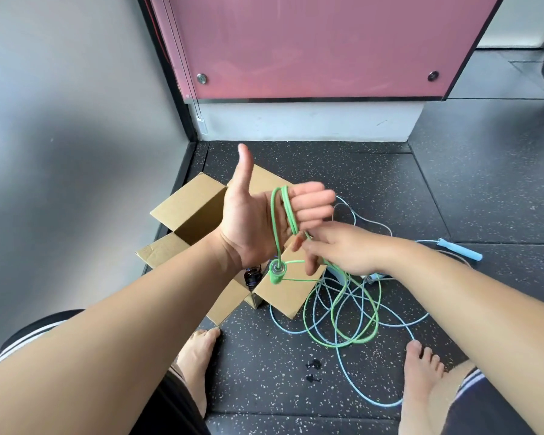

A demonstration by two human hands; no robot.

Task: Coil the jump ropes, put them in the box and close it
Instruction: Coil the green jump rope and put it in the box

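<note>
Below your fingers the box stands open. Beyond it, green rope slack crosses the blue rope; a hard pull may drag both. Your left hand curls through the loops and your right hand pinches the strand. Loosen either and the coils slip, handle dropping.

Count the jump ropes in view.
2 clear: green rope wound round the left hand, tail on the floor; blue rope loose on the floor. A dark coil in the box may be another.
</note>
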